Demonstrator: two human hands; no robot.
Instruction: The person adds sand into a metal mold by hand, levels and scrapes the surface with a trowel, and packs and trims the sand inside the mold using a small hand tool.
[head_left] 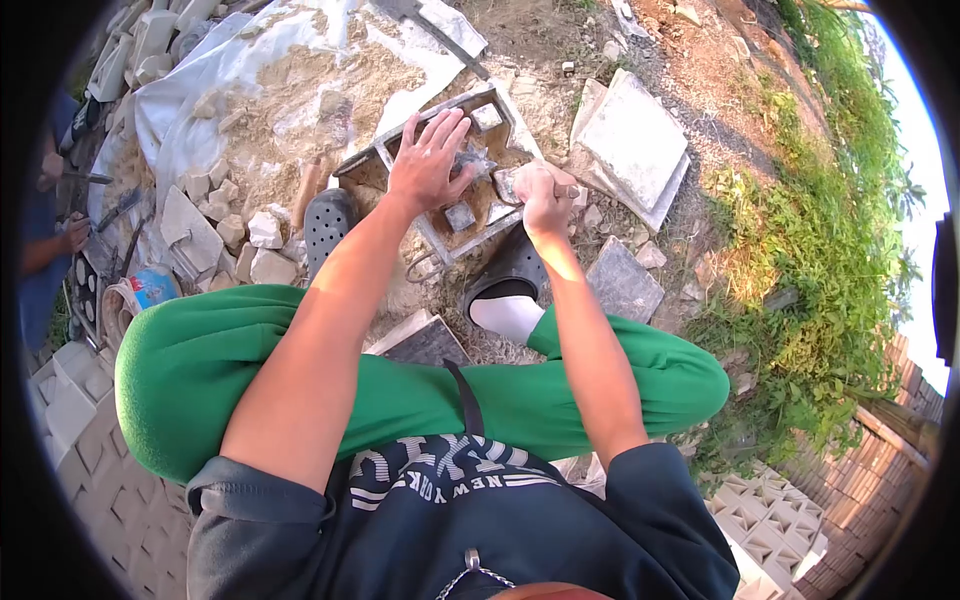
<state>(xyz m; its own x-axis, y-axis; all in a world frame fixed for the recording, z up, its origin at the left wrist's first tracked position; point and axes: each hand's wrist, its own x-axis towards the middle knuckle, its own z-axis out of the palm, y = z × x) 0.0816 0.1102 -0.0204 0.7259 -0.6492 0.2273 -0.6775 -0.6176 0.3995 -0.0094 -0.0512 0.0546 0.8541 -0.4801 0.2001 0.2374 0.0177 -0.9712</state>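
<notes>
A square metal-edged mould [440, 240] lies on the ground between my feet, with pale square blocks [460, 216] inside it. My left hand [430, 165] rests over its left part, fingers spread, holding nothing that I can see. At the mould's right side my right hand [545, 198] is closed in a fist round a tool handle [572, 193]. Part of the tool shows just left of this fist, over the mould; its full shape is hidden. Greyish material [474, 160] lies between the two hands inside the mould.
Stone slabs [630, 145] lie right of the mould. A sand-covered white sheet [200, 90] and broken stones [265, 230] are at the left. A co-worker's hand [73, 236] shows at the far left, near a bucket [150, 288]. Patterned blocks [770, 520] stand at lower right.
</notes>
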